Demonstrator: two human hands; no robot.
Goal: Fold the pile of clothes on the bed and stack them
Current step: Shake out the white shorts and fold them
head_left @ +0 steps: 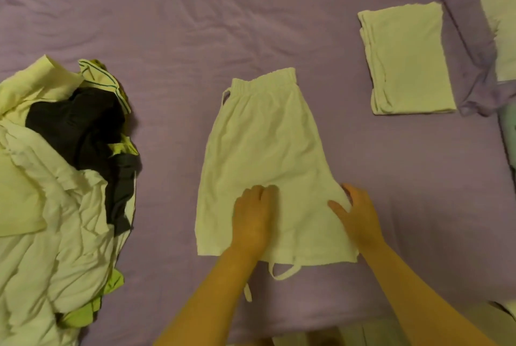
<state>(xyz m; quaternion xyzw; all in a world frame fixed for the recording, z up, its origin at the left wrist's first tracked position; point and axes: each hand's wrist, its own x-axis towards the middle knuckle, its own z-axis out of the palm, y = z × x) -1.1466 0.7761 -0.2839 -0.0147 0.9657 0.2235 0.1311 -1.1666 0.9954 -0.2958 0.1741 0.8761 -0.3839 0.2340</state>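
A pair of pale shorts [259, 156] lies flat in the middle of the bed [173, 24], folded in half lengthwise, with the elastic waistband pointing toward the far edge and the leg hems toward the near edge. A drawstring loop pokes out from under the near hem, and a second small loop shows at the waistband's left corner.

The left hand [252, 220] presses palm-down on the lower part of the shorts; its grip is wide, the fingers fairly straight and together, holding nothing. The right hand [358, 214] rests on the shorts' near right corner, thumb spread out over the cloth and the fingers at the edge. Its grip looks wide too, though whether the fingertips are tucked under the fabric edge is hard to tell from here.

Along the bed's left edge sits the pile [55, 178] of unfolded clothes: crumpled white pieces, a dark garment on top, and bits of yellow-green peeking out. Toward the far right corner of the bed, well apart from the shorts, lies a folded garment [407, 61], a neat pale rectangle. Beyond it, at the right edge, the purple sheet bunches up beside more pale cloth [499, 10].
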